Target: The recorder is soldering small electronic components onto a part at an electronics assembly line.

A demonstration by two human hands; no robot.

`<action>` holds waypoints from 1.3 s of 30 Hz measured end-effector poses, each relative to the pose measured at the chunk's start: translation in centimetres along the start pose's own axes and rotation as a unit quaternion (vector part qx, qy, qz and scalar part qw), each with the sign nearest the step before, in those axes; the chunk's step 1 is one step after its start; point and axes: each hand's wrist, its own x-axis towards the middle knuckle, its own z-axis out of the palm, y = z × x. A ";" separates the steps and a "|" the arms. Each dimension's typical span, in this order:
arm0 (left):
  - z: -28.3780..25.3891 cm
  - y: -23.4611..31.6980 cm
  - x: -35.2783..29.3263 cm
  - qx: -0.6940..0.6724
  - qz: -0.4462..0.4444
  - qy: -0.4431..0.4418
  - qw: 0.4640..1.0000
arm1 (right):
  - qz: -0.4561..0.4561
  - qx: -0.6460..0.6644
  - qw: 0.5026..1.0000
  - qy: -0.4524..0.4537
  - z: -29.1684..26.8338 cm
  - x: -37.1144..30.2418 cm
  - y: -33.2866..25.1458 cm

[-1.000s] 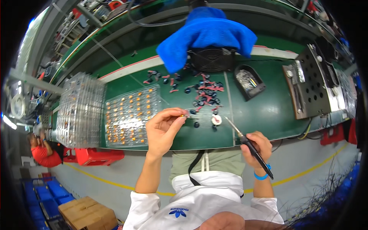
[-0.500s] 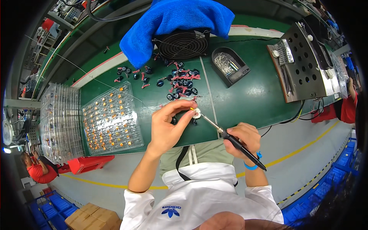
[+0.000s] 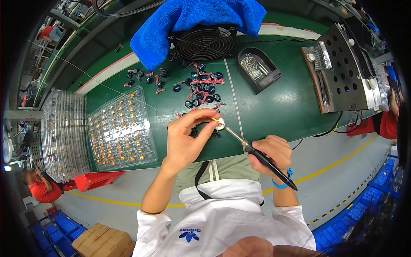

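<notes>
My right hand (image 3: 275, 155) is closed around the dark handle of a soldering iron (image 3: 266, 162). Its metal tip points up and left, reaching a small round white piece (image 3: 220, 124) close to my left fingertips. My left hand (image 3: 186, 139) is closed, thumb and forefinger pinching a tiny yellow part (image 3: 215, 120) at the edge of that white piece. The exact contact at the tip is too small to make out. Just beyond lies a heap of dark round parts with red leads (image 3: 204, 88); a few more are partly hidden behind my left hand.
Left on the green bench (image 3: 274, 111) lies a clear tray (image 3: 123, 132) of small orange parts, beside stacked clear trays (image 3: 64, 132). A black fan (image 3: 204, 44) under a blue towel (image 3: 197, 19), a dark bin (image 3: 260, 70) of wire bits and a perforated metal box (image 3: 340, 73) stand farther back.
Both hands keep nearly the same pose, with the iron's tip still at the white piece. The whole view has shifted slightly.
</notes>
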 end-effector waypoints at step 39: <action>-0.3 0.0 -0.2 0.066 0.021 -0.033 0.997 | 0.003 0.024 1.000 -0.005 -0.4 0.1 0.0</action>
